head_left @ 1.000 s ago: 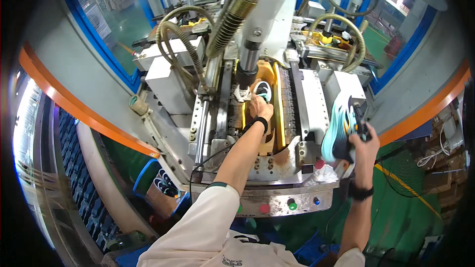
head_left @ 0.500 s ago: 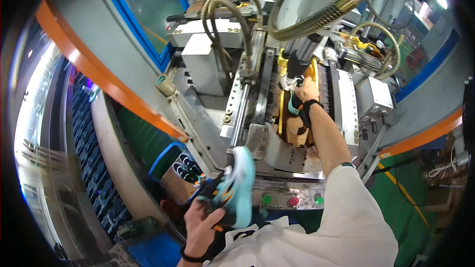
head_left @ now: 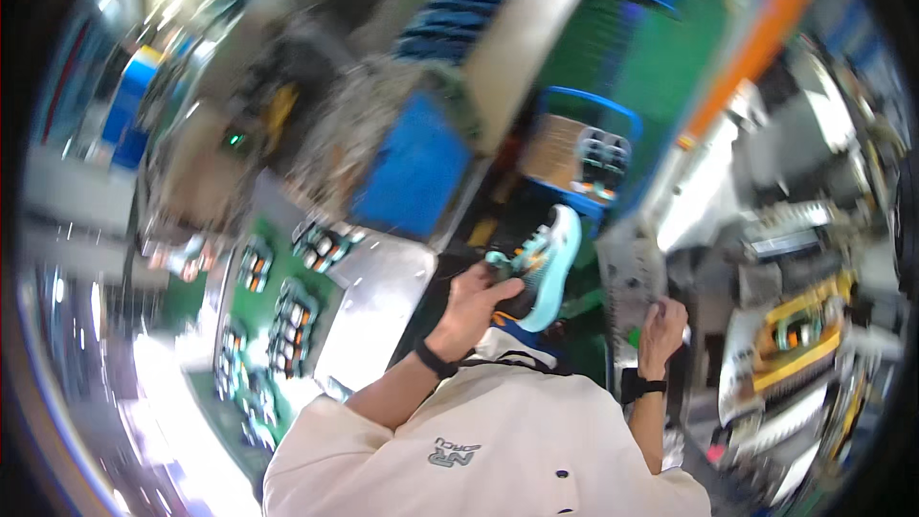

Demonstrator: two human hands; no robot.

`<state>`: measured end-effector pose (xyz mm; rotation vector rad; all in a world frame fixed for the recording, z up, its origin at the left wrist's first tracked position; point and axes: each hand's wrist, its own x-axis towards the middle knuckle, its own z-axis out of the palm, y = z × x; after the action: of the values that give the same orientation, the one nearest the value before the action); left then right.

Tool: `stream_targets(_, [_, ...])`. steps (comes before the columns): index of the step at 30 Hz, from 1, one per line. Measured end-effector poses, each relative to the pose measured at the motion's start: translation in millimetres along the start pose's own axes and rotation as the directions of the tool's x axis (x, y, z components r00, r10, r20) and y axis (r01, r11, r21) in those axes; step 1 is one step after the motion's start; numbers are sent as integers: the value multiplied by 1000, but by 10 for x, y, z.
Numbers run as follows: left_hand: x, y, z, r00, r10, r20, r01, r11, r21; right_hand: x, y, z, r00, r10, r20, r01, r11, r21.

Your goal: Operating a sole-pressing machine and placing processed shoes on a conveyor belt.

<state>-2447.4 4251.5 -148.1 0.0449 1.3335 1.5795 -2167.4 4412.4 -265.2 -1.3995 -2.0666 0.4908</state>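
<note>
While much of the surroundings is smeared by blur, we can make out both hands plainly enough. We record the left hand (head_left: 469,302) clamped on a shoe (head_left: 546,273), its thumb pressed over the near end of the upper and its fingers wrapped about it. The shoe, turquoise, black and white with orange accents, hangs tilted in front of the pale shirt (head_left: 479,450), white end pointing away from us and turquoise sole side facing right. We note the right hand (head_left: 663,330) well apart from it, fingers curled, just beside a green button (head_left: 634,336) at the machine's edge; contact there, and whether those fingers are fully closed, we cannot tell. Beyond the shoe we see a blue-framed cart (head_left: 550,153) with a brown bed, dark shoes (head_left: 603,163) lying at its right side. To the left we log a shiny metal desk (head_left: 378,316) and, farther left, rows of shoes (head_left: 292,325) against green. Right of the right hand sits a yellow frame (head_left: 799,354) on the machine; an orange rail (head_left: 756,33) curves above, at upper right.
</note>
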Motion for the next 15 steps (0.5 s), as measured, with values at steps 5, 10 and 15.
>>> stream_targets(5, [-205,-495,-858,929,1,-370,-14,999,-33,-247,625,590,980,-93,174,114,987,-117])
stream_targets(10, [-658,-386,-1839,664,79,-744,-279,949,-149,134,357,560,996,-70,46,78,981,-179])
stream_targets(15, [-602,-316,-3360,274,172,-946,-522,853,4,1661,-1718,414,906,-421,33,411,898,158])
